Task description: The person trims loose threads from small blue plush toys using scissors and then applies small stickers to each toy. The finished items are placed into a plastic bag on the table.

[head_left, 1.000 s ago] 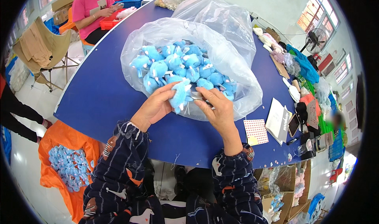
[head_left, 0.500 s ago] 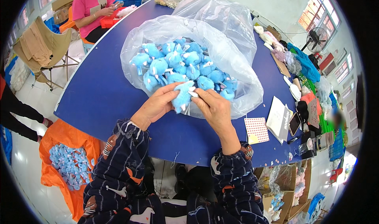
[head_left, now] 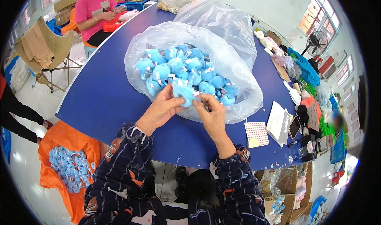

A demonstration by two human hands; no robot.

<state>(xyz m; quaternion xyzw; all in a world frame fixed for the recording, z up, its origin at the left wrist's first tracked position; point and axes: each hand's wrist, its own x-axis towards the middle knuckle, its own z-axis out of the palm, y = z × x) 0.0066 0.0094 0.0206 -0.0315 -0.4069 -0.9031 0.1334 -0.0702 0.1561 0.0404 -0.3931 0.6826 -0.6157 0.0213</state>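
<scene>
Between both hands, just above the near side of a clear plastic bag (head_left: 242,112), is a small fluffy blue plush toy (head_left: 183,91). My left hand (head_left: 163,108) grips it from the left, thumb across its front. My right hand (head_left: 211,113) pinches its right edge with thumb and forefinger; a small pale bit shows by those fingertips, too small to name. Behind the hands the open bag holds a heap of similar blue plush toys (head_left: 162,72), several with white tags.
A sheet of red-marked stickers (head_left: 258,134), a booklet (head_left: 276,120) and a phone (head_left: 294,126) lie on the blue table (head_left: 99,94) at right. An orange sack (head_left: 47,173) of small blue pieces stands on the floor at left. Far left, a person in pink (head_left: 93,10) sits by a red basket.
The plush toy has been turned in my hands, and the pale tag at my right fingertips shows less. My right hand has moved slightly down and left; the left has shifted slightly right.
</scene>
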